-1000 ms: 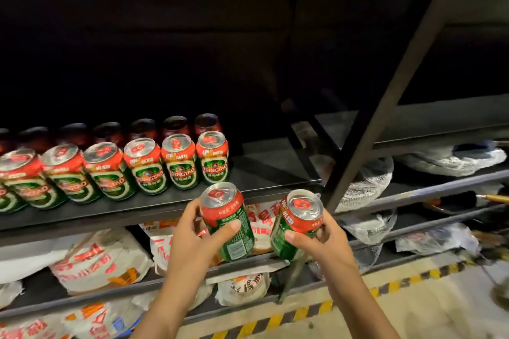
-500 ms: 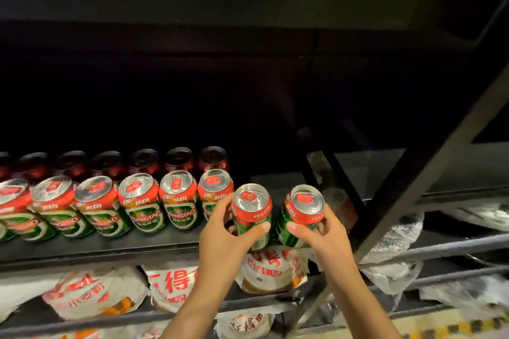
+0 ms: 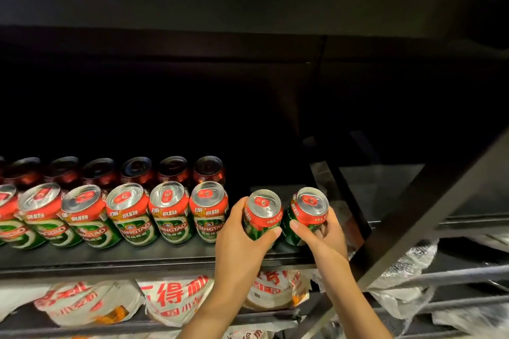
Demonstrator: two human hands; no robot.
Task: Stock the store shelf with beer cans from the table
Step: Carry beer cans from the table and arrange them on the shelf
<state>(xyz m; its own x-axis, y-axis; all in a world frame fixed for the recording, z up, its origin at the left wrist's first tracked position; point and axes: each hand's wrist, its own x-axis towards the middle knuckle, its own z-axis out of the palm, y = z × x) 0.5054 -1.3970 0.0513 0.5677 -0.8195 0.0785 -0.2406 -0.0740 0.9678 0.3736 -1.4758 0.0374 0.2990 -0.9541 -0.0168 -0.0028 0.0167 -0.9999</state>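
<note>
Shelf stock, beer cans, in progress.

Left hand (image 3: pixel 242 239): fingers and thumb wrapped round one can (image 3: pixel 261 213), red top, green lower body. The can stands upright at the front of the shelf (image 3: pixel 115 257); whether its base is fully down cannot be told.

Right hand (image 3: pixel 326 231): fingers curled round a second can (image 3: pixel 308 212), just to the right of the left hand's can, the two nearly touching. Same colours; base hidden by the hand.

Placed stock: a front row of cans (image 3: pixel 132 215) runs away to the left of the left hand, the nearest one just beside its knuckles. A back row (image 3: pixel 137 170) stands behind it in shadow, detail dim.

Progress, as judged: most of the visible row is filled; the two held cans extend it rightward and are at or close to release. To the right of the right hand little bare shelf remains before the slanted black upright (image 3: pixel 429 209). The desk and any cans left on it are out of view, so the remainder cannot be counted.

Markings: "TSINGTAO" in white on the green bands, partly cut off on several cans; Chinese characters on the red collars, too small to read reliably. Below the hands, on the lower shelf, white bags (image 3: pixel 176 303) carry large red Chinese print, including "得".
</note>
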